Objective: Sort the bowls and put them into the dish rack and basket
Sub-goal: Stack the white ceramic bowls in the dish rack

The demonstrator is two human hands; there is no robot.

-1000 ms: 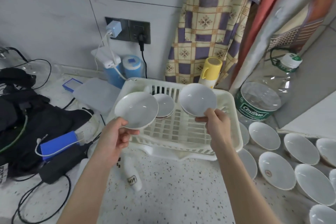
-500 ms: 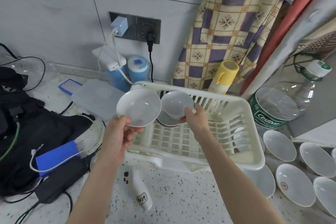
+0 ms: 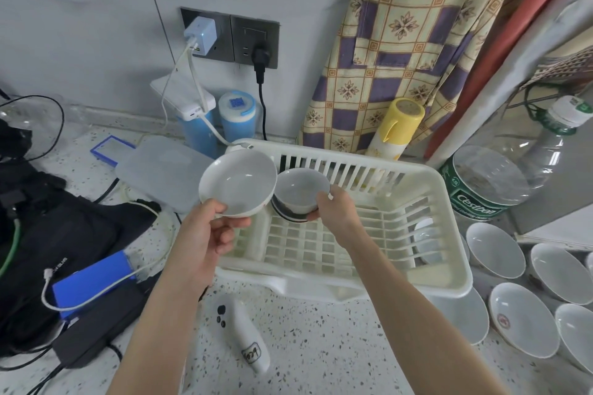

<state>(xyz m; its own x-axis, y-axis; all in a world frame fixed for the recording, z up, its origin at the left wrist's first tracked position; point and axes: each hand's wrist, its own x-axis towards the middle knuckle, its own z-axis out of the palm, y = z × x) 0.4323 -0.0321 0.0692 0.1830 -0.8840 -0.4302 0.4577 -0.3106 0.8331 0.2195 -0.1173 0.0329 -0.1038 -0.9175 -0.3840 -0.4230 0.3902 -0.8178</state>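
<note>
On a speckled counter (image 3: pixel 321 340) sits a white rack (image 3: pixel 417 276). The left hand (image 3: pixel 205 234) grips a bowl (image 3: pixel 237 183) beside it; the right hand (image 3: pixel 337 208) grasps a small bowl (image 3: pixel 300 191) inside, over another.

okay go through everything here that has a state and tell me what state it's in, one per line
left hand: gripping a wide white bowl, held in the air
right hand: gripping a small bowl over the rack's back left corner
dish rack: upright on the counter
white charger: plugged in
black plug: plugged in
water jug: capped
</note>
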